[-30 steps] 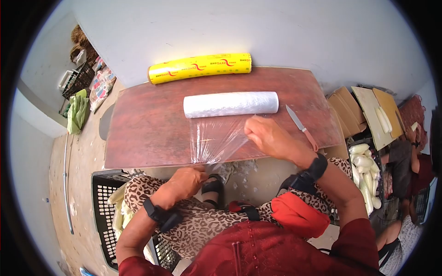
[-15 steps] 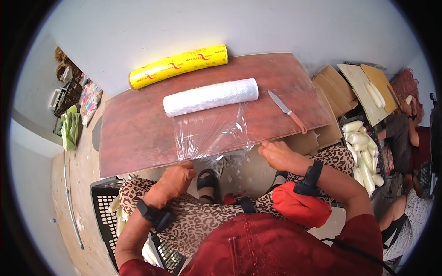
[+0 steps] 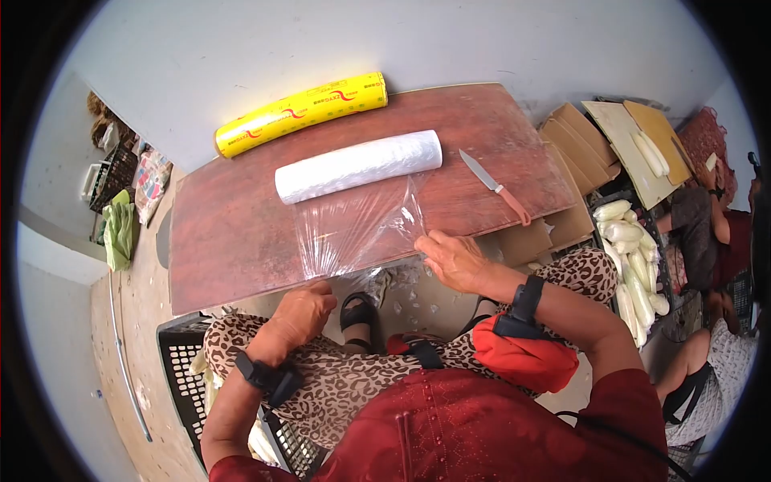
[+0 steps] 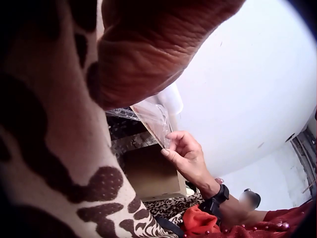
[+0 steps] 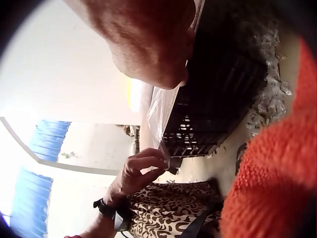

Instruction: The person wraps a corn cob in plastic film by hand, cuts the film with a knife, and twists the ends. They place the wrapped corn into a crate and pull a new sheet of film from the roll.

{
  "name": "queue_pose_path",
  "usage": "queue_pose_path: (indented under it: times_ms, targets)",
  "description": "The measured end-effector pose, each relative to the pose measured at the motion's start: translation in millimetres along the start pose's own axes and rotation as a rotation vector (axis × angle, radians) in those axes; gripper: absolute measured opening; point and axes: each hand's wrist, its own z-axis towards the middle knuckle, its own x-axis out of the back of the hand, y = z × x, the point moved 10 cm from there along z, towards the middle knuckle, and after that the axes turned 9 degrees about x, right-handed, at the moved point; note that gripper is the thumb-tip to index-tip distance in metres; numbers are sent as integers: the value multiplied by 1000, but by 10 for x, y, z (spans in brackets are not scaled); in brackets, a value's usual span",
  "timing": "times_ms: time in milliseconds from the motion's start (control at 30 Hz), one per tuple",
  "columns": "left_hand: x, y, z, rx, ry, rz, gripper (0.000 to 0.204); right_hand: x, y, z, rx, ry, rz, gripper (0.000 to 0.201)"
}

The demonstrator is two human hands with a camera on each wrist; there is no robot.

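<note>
A white roll of cling film lies across the wooden table, with a clear sheet drawn from it toward the front edge. At that edge the left hand pinches the gathered film, as the right wrist view also shows of the left hand. The right hand is at the film's right side, thumb and forefinger together on its edge; in the left wrist view the right hand has its fingertips at the film. Right of the roll lies a knife with a pink handle.
A yellow printed roll lies at the table's back edge by the wall. Cardboard and a crate of pale vegetables stand on the right, near another person. A black crate is below left.
The right hand moved from the raised film down right to the table's front edge, then back left to the film's side. The left hand stayed at the edge. The view shifted.
</note>
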Motion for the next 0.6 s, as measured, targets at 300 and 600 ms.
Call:
queue_pose_path:
  times_ms: [300, 600]
  targets:
    - [-30, 0, 14, 17, -26, 37, 3, -13, 72, -84, 104, 9, -14, 13]
    - [-14, 131, 35, -14, -26, 95, 5, 25, 22, -313, 172, -37, 26, 14]
